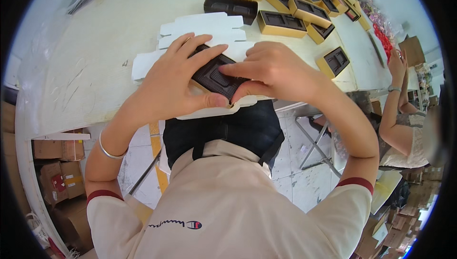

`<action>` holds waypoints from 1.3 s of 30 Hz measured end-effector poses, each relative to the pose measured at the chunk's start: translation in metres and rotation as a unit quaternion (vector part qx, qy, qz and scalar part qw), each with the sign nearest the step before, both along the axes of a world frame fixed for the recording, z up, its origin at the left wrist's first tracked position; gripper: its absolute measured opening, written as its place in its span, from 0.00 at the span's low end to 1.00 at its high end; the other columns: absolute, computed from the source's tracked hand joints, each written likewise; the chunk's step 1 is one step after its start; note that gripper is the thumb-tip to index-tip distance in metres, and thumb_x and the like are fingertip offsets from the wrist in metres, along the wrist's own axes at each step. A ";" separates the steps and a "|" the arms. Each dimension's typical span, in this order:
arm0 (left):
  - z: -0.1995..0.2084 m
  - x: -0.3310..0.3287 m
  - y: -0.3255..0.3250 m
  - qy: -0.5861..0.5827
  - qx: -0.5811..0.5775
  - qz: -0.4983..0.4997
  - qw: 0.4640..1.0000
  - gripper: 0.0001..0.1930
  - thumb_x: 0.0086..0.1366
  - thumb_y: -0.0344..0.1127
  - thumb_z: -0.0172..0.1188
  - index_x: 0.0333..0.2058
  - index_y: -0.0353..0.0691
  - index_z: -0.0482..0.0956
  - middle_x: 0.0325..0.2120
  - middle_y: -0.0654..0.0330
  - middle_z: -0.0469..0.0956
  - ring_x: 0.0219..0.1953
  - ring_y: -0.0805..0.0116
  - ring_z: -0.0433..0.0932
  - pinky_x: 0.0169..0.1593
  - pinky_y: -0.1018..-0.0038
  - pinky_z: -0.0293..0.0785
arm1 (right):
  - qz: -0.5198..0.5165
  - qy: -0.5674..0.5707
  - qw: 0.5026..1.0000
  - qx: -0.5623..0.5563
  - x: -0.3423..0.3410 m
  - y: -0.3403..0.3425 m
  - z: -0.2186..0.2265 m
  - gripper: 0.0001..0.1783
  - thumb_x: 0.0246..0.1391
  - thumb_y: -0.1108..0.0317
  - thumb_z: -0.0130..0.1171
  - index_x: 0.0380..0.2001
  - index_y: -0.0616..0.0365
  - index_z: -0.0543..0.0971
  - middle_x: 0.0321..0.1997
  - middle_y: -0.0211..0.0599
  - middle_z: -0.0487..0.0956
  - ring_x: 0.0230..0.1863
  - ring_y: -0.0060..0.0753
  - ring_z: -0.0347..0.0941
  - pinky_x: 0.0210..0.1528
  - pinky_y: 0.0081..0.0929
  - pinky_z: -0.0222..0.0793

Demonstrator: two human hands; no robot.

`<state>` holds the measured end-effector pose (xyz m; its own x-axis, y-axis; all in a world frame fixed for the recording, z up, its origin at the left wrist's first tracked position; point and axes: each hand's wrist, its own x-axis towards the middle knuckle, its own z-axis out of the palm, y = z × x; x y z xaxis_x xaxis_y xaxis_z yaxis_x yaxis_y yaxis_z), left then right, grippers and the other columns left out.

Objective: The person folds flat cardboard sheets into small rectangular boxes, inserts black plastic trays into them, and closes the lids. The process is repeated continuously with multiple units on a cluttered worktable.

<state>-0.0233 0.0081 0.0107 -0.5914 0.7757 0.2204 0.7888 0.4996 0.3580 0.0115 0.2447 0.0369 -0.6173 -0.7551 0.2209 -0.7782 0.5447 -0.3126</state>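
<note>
A black plastic insert tray [213, 79] with moulded hollows lies slanted between my hands near the table's front edge. A gold edge shows under its near side, so it appears to sit in a gold box. My left hand [173, 78] holds it, fingers across the far left end and thumb along the near side. My right hand [273, 71] grips the right end, its index finger pressing into a hollow and its thumb at the near corner. White flat box blanks [202, 23] with tabs lie under and beyond my hands. The tray's ends are partly hidden by my fingers.
A dark stack of insert trays [231, 7] lies beyond the blanks. Several gold boxes [282, 24] with black inserts crowd the far right; one gold box [333, 62] stands apart. A co-worker's hand [396, 66] is at right. Cardboard boxes [59, 180] sit under the table.
</note>
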 end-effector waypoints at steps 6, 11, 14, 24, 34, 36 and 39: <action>-0.003 0.006 0.004 0.096 -0.028 0.021 0.995 0.38 0.54 0.51 0.63 0.62 0.47 0.64 0.64 0.53 0.57 0.66 0.43 0.52 0.66 0.52 0.49 | -0.003 0.051 0.995 -0.086 0.006 0.008 -0.008 0.15 0.49 0.68 0.64 0.41 0.62 0.81 0.27 0.41 0.69 0.30 0.41 0.66 0.33 0.34 0.64; 0.001 0.012 0.006 0.021 -0.031 0.029 0.999 0.30 0.63 0.45 0.53 0.63 0.48 0.62 0.64 0.51 0.56 0.67 0.44 0.50 0.67 0.47 0.43 | -0.139 -0.222 0.929 -0.261 0.014 0.003 -0.026 0.10 0.50 0.71 0.65 0.38 0.55 0.82 0.31 0.25 0.68 0.34 0.20 0.62 0.38 0.21 0.59; 0.006 0.014 0.009 0.073 -0.106 0.049 0.990 0.29 0.64 0.44 0.51 0.64 0.49 0.60 0.65 0.50 0.55 0.67 0.44 0.50 0.67 0.47 0.42 | -0.155 -0.261 0.890 -0.339 0.016 -0.008 -0.026 0.14 0.49 0.70 0.66 0.41 0.55 0.79 0.32 0.25 0.68 0.34 0.19 0.60 0.40 0.18 0.56; 0.024 0.013 -0.008 -0.021 0.224 -0.027 0.974 0.33 0.61 0.59 0.52 0.59 0.44 0.68 0.61 0.49 0.62 0.65 0.44 0.54 0.67 0.51 0.41 | -0.184 0.189 0.960 -0.088 0.055 -0.028 -0.057 0.33 0.42 0.54 0.67 0.49 0.63 0.73 0.59 0.57 0.67 0.57 0.57 0.66 0.56 0.45 0.63; 0.081 0.066 -0.038 -0.236 0.361 -0.366 0.825 0.26 0.61 0.64 0.53 0.27 0.44 0.82 0.36 0.59 0.79 0.46 0.59 0.74 0.55 0.57 0.67 | -0.243 0.192 0.950 -0.051 0.060 -0.034 -0.052 0.29 0.47 0.57 0.64 0.48 0.65 0.72 0.59 0.63 0.64 0.58 0.62 0.64 0.59 0.46 0.62; 0.093 0.073 -0.044 -0.287 0.355 -0.396 0.797 0.24 0.62 0.62 0.54 0.25 0.46 0.81 0.32 0.63 0.79 0.41 0.63 0.75 0.49 0.61 0.69 | -0.234 0.155 0.957 -0.079 0.059 -0.036 -0.052 0.28 0.47 0.59 0.65 0.48 0.65 0.72 0.59 0.61 0.65 0.55 0.61 0.66 0.57 0.44 0.64; 0.101 0.076 -0.039 -0.339 0.387 -0.455 0.727 0.24 0.64 0.59 0.52 0.20 0.47 0.79 0.28 0.65 0.79 0.35 0.68 0.74 0.41 0.69 0.69 | -0.208 0.095 0.965 -0.126 0.054 -0.025 -0.046 0.26 0.48 0.65 0.65 0.49 0.64 0.72 0.55 0.58 0.69 0.50 0.59 0.69 0.54 0.42 0.65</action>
<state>0.0530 -0.0308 0.1115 -0.0873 0.7117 0.6971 0.1777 -0.6774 0.7138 0.0652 0.2197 -0.0095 -0.7857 -0.3585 0.5041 -0.5654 0.7469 -0.3501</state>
